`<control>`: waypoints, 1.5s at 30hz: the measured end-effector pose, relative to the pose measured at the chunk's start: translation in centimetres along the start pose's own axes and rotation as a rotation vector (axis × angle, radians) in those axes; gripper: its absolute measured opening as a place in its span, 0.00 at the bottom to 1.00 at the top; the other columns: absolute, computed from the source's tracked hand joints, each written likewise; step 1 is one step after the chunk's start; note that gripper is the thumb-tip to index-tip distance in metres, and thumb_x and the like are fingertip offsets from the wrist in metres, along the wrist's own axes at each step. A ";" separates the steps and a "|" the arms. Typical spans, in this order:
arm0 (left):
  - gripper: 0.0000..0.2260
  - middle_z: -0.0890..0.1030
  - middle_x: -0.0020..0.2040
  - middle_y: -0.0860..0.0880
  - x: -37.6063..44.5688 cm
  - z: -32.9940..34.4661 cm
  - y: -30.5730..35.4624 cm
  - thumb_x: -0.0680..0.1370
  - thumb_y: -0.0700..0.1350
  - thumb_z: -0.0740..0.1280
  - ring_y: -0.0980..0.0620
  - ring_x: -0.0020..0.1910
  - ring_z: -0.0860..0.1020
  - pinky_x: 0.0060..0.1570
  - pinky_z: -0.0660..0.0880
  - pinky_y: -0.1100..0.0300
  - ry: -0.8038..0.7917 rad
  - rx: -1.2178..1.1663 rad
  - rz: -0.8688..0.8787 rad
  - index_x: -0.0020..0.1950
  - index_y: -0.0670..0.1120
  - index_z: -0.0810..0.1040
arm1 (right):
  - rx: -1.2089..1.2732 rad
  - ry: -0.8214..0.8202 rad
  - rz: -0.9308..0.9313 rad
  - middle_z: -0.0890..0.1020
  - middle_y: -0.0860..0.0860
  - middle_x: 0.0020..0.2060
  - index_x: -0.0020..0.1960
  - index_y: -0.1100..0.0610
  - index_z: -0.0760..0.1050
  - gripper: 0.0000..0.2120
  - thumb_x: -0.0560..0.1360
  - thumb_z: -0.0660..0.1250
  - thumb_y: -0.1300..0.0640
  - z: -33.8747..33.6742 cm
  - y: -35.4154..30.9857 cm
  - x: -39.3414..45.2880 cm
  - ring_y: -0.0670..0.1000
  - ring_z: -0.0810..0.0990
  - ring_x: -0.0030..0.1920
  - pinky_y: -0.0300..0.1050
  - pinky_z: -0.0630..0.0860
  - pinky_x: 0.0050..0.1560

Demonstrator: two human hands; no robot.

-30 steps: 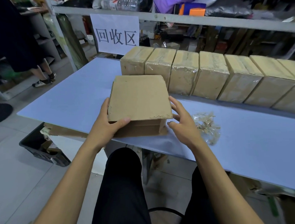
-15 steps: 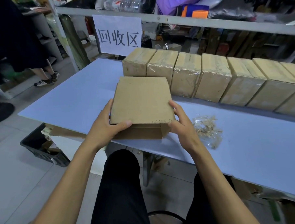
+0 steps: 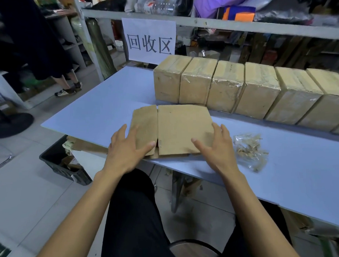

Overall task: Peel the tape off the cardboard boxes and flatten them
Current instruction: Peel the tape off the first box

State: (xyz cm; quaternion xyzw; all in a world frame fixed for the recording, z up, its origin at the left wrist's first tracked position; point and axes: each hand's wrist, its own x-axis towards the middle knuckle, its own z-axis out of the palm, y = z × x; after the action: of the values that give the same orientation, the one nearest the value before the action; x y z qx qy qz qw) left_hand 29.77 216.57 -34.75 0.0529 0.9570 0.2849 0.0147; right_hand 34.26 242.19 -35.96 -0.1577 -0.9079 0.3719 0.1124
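Note:
A brown cardboard box [image 3: 181, 127] lies flattened on the blue table [image 3: 98, 112], near its front edge, with one flap spread out to the left. My left hand [image 3: 127, 149] presses on the flap's left part with spread fingers. My right hand [image 3: 216, 145] presses on the box's right front corner, fingers straight. Behind it, a row of several taped cardboard boxes [image 3: 227, 89] stands along the table's far side. A crumpled wad of peeled clear tape [image 3: 250, 152] lies to the right of my right hand.
A black crate [image 3: 55, 162] with cardboard scraps sits on the floor under the table's left end. A metal shelf rack carrying a white paper sign [image 3: 150, 40] stands behind the table. Another person's legs [image 3: 65, 82] stand at the far left.
The box stood as a shallow box gripped at both sides; it now lies collapsed flat on the table. Both hands moved from its sides onto its top and opened.

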 end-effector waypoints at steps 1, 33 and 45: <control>0.38 0.51 0.82 0.46 0.0 -0.3 -0.1 0.76 0.67 0.63 0.45 0.80 0.47 0.77 0.52 0.44 0.006 -0.014 -0.007 0.81 0.55 0.55 | 0.040 0.047 -0.014 0.58 0.56 0.78 0.79 0.54 0.57 0.40 0.75 0.69 0.39 -0.3 -0.1 -0.1 0.56 0.56 0.78 0.53 0.56 0.76; 0.23 0.63 0.77 0.45 25.5 -7.2 -16.4 0.82 0.53 0.63 0.44 0.73 0.66 0.69 0.67 0.51 0.010 0.246 -0.023 0.76 0.48 0.68 | -0.456 -0.014 -0.556 0.78 0.57 0.48 0.47 0.61 0.76 0.06 0.76 0.60 0.64 20.2 -14.1 19.2 0.60 0.73 0.51 0.48 0.64 0.36; 0.26 0.69 0.75 0.44 31.8 -4.6 -8.8 0.80 0.46 0.65 0.44 0.73 0.66 0.71 0.63 0.51 0.029 0.072 0.229 0.77 0.46 0.65 | -0.397 0.151 -0.729 0.80 0.57 0.48 0.48 0.62 0.77 0.09 0.72 0.61 0.61 16.2 -13.3 19.8 0.62 0.76 0.49 0.51 0.74 0.41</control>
State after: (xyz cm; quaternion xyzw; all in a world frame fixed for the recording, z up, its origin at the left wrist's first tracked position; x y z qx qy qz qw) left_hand -2.90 210.25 -35.69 0.1582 0.9545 0.2507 -0.0336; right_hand 8.04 230.14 -36.08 0.1285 -0.9475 0.1129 0.2702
